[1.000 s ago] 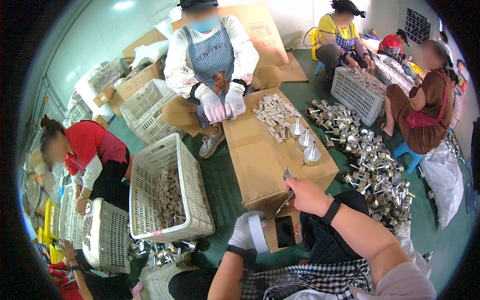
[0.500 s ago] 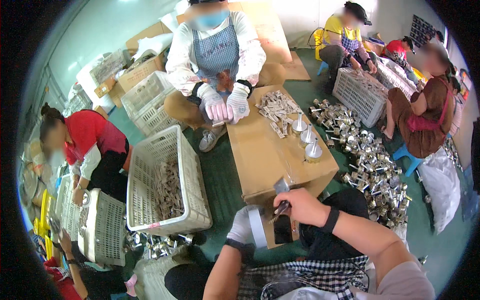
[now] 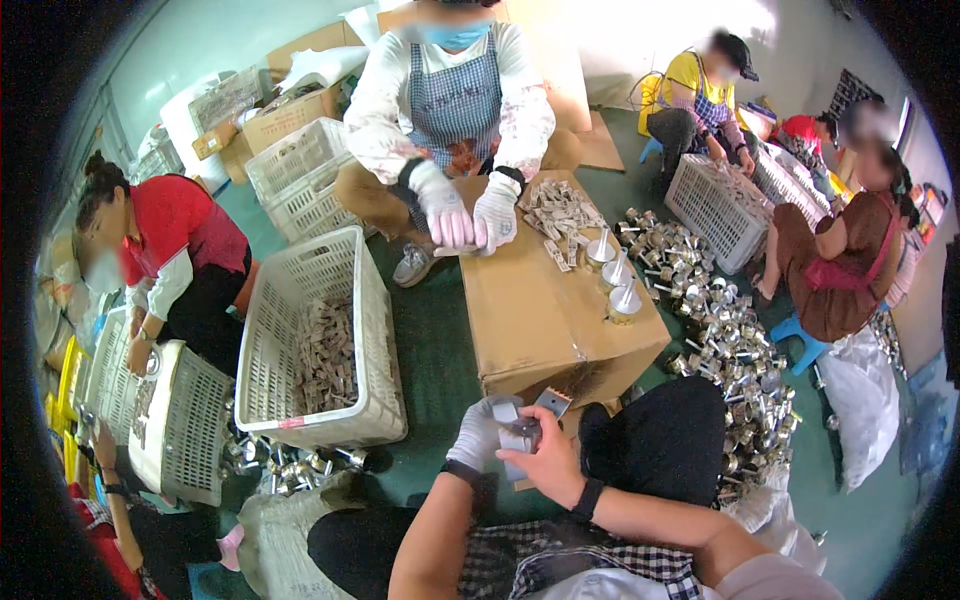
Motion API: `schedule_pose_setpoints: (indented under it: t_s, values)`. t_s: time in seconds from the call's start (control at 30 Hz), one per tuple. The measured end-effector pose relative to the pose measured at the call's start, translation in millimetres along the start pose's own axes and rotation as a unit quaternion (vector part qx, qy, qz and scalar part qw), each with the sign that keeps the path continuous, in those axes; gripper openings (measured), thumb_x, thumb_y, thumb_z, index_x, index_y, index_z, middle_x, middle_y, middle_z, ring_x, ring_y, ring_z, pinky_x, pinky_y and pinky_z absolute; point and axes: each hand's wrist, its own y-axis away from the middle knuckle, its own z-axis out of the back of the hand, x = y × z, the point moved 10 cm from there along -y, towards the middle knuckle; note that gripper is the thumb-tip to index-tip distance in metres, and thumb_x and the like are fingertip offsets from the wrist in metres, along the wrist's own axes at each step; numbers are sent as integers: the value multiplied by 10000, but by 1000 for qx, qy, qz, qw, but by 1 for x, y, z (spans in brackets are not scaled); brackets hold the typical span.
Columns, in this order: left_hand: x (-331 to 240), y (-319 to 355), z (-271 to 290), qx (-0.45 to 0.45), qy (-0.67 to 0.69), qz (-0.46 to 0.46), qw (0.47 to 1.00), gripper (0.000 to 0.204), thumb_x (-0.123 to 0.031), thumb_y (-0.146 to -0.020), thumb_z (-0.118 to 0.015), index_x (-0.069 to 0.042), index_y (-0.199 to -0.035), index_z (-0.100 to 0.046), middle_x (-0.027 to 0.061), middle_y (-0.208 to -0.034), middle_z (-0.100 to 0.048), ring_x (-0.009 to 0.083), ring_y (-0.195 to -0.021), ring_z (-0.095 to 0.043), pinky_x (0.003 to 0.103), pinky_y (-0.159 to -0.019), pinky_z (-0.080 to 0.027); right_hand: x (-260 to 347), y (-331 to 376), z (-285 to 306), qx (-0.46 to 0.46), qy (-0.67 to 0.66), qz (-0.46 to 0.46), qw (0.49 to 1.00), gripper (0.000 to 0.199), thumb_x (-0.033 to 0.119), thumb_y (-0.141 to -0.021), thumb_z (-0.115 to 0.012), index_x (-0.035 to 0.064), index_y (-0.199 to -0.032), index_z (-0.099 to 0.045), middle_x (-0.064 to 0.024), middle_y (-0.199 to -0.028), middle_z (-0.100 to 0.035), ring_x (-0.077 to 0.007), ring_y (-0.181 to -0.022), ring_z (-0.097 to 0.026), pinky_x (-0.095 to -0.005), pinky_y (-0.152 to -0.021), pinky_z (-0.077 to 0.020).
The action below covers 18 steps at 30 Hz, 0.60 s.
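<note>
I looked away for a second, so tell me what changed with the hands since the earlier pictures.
The right hand drew back from the cardboard box edge toward the body, bringing its small metal piece to the gloved left hand; both now hold parts together. The white basket stayed put.

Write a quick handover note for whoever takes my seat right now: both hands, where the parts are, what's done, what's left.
Left hand, in a white glove, and bare right hand together hold a small metal part just below the cardboard box.
Done: three assembled metal pieces stand on the box beside a pile of small flat parts.
Left: a big heap of metal parts on the floor to the right; white basket to the left holds more.
</note>
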Motion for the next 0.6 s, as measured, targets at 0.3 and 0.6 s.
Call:
schedule_pose_setpoints:
  t_s: [0.3, 0.6]
  values:
    - [20, 5, -13, 8, 118, 79, 990, 202, -107, -871, -453, -13, -982, -593, 128, -885, -627, 248, -799, -603, 367, -746, -498, -26, 17, 3, 6, -28, -23, 999, 625, 31, -661, -785, 47, -1126, -367, -61, -999, -519, -115, -890, -551, -254, -749, -486]
    - [19, 12, -6, -17, 128, 103, 986, 212, -71, -833, -520, 12, -1008, -607, 148, -948, -640, 258, -837, -621, 385, -789, -510, -15, 26, 2, 4, -124, -59, 990, 631, 108, -638, -814, 37, -1116, -408, -76, -956, -564, -134, -817, -572, -262, -700, -489]
